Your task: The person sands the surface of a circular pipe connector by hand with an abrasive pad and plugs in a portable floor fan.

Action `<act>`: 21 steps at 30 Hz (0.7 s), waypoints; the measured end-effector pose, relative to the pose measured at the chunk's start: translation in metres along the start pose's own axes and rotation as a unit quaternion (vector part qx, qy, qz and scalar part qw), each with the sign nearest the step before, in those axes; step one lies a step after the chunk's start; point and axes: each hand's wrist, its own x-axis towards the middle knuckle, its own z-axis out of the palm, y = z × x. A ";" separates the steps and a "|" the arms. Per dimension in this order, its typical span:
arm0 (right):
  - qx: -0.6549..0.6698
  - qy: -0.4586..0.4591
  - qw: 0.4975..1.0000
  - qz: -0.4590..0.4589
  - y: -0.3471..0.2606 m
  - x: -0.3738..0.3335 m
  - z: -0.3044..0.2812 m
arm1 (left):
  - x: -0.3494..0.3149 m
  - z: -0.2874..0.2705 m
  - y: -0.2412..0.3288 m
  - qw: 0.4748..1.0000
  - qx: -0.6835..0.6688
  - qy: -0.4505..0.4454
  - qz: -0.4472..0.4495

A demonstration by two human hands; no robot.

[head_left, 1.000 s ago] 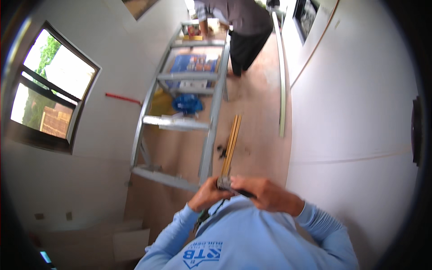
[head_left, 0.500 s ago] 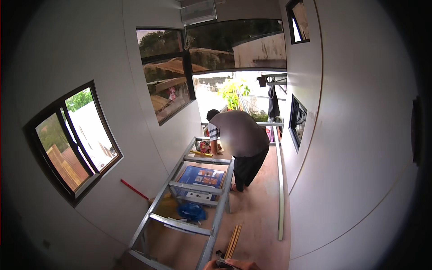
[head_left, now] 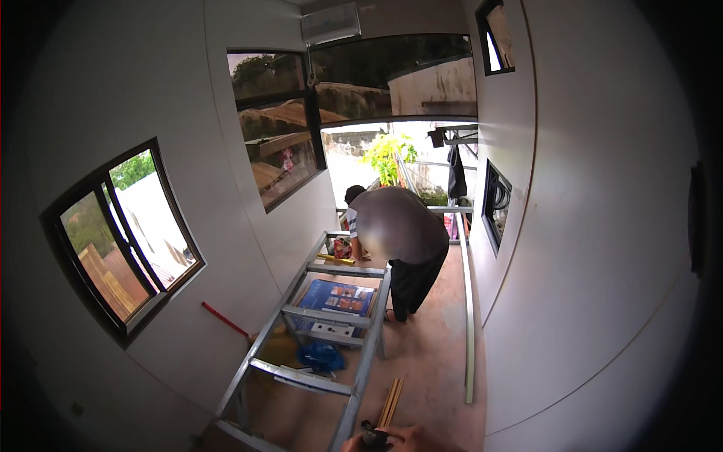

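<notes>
While the frame edge crops the left hand (head_left: pixel 351 445) and right hand (head_left: pixel 413 438), a dark object (head_left: pixel 372 435) sits between them, seemingly held; exact spread of the fingers can't be told. Handling looks unfinished, amount left unclear. Wooden strips (head_left: pixel 390 403) lie on the floor (head_left: pixel 437 339) beside the open-runged metal framework (head_left: pixel 327 315).

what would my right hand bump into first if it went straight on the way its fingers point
Probably the dark object just left of the right hand; they look close or touching, but the lower edge crops the hand and depth is unclear.
</notes>
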 end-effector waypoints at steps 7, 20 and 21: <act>-0.096 -0.218 0.968 0.078 -0.058 0.019 -0.040 | -0.022 0.014 0.089 0.987 0.047 -0.032 -0.148; -0.200 -0.109 0.965 -0.130 -0.059 0.008 -0.012 | -0.020 -0.018 0.107 0.960 0.256 0.054 -0.097; -0.194 -0.108 0.967 -0.128 -0.056 0.008 -0.009 | -0.020 -0.016 0.114 0.956 0.278 0.050 -0.084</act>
